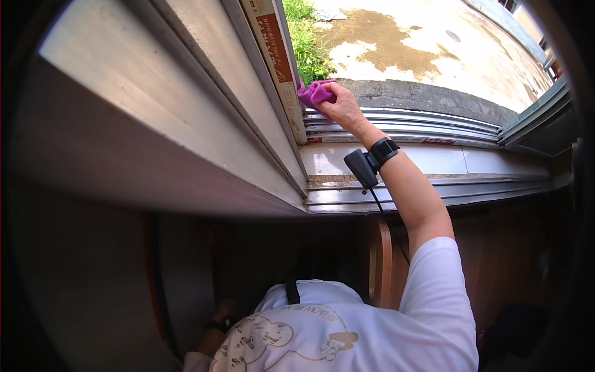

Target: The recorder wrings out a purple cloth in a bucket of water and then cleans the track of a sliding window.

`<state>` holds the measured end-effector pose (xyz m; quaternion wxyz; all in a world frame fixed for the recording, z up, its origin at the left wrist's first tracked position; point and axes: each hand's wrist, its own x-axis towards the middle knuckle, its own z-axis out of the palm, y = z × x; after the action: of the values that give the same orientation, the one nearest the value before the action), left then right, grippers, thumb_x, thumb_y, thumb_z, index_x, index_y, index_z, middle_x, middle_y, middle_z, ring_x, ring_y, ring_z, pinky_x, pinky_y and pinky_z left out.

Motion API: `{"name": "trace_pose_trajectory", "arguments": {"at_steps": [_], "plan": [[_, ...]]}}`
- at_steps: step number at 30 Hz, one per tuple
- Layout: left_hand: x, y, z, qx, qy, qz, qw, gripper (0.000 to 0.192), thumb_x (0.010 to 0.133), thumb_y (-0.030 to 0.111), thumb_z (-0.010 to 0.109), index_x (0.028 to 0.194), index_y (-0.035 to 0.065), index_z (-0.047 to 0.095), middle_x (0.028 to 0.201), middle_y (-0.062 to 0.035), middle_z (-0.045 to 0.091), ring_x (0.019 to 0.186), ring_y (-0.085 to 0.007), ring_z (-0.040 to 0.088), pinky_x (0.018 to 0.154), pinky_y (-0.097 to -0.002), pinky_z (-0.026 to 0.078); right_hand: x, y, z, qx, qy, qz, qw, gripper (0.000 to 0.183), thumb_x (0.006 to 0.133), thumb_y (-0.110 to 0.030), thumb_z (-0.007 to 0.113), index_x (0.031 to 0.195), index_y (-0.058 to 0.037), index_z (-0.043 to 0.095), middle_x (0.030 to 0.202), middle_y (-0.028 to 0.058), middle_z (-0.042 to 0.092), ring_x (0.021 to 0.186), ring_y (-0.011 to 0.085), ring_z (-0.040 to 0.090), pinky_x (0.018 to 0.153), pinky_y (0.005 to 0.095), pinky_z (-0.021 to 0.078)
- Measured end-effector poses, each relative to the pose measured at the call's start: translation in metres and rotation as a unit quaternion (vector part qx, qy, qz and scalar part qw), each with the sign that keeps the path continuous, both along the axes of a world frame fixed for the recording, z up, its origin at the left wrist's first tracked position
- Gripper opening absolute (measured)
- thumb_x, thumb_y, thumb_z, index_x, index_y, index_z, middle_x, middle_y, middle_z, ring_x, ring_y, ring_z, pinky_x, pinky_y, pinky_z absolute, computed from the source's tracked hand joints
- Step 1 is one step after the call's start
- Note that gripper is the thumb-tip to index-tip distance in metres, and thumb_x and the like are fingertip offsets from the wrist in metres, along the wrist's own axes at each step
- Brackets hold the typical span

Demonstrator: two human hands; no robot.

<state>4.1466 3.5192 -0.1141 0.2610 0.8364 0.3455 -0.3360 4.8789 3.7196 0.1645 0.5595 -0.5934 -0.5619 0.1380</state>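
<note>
My right hand [343,106] grips a crumpled purple cloth [318,93] between thumb and fingers. The cloth touches the inner side of the upright window frame [287,88], a little above the lower metal track [404,122]. A black device on a wrist strap [372,160] sits on my right forearm, with a cable hanging from it. Down in the shadow by my left side is my left hand [225,308], with a dark band at the wrist. Its fingers are too dark to make out.
A white tiled sill [418,158] lies between the outer track and an inner metal track [418,190]. A pale door or wall panel [153,102] slants along the left. Below the sill stands a curved wooden edge [385,260]. Outside are green plants [304,42] and sunlit paving.
</note>
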Motion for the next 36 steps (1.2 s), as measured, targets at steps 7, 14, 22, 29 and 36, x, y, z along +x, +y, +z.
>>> {"name": "trace_pose_trajectory", "arguments": {"at_steps": [7,14,22,29,36], "plan": [[0.049,0.013,0.066,-0.202,-0.082,0.504,0.836,0.021,0.088,0.022,0.048,0.083,0.0063,0.062,0.078,-0.0115,0.064,0.069,-0.0221,0.062,0.061,-0.0379,0.050,-0.014,-0.008,0.010,-0.307,-0.278,0.027,0.910,0.044,0.069,-0.029,0.060,0.111,-0.0151,0.061,0.115,0.0068,0.050,0.106,0.0305,0.046,0.089,0.0440,0.0390],[0.084,0.006,0.103,-0.142,-0.089,0.458,0.873,0.022,0.091,0.020,0.046,0.087,0.0045,0.061,0.077,-0.0112,0.064,0.069,-0.0215,0.062,0.059,-0.0350,0.051,-0.025,0.011,0.029,-0.353,-0.416,0.084,0.834,0.033,0.068,-0.015,0.063,0.098,-0.0026,0.063,0.109,0.0144,0.056,0.099,0.0305,0.058,0.084,0.0398,0.0463],[0.006,-0.015,0.028,-0.187,-0.091,0.575,0.791,0.026,0.092,0.025,0.046,0.095,0.0051,0.062,0.084,-0.0121,0.064,0.071,-0.0230,0.063,0.060,-0.0362,0.052,0.008,0.023,0.066,-0.394,-0.476,0.084,0.781,0.026,0.063,-0.007,0.065,0.088,-0.0021,0.067,0.095,0.0170,0.064,0.093,0.0303,0.062,0.078,0.0349,0.0508],[0.002,-0.019,0.003,-0.197,-0.062,0.393,0.896,0.026,0.088,0.026,0.051,0.096,0.0049,0.063,0.083,-0.0119,0.064,0.069,-0.0194,0.062,0.058,-0.0369,0.050,0.095,0.007,0.049,-0.200,-0.288,-0.223,0.909,0.025,0.072,-0.015,0.059,0.096,-0.0063,0.063,0.096,0.0199,0.055,0.092,0.0351,0.055,0.081,0.0381,0.0463],[0.056,0.029,0.048,-0.158,-0.047,0.438,0.884,0.023,0.089,0.026,0.051,0.090,0.0069,0.063,0.079,-0.0102,0.065,0.064,-0.0197,0.061,0.055,-0.0349,0.048,0.034,-0.010,0.022,-0.060,-0.191,-0.063,0.978,0.029,0.069,-0.015,0.059,0.097,-0.0065,0.063,0.094,0.0146,0.056,0.089,0.0310,0.054,0.082,0.0367,0.0447]]}}
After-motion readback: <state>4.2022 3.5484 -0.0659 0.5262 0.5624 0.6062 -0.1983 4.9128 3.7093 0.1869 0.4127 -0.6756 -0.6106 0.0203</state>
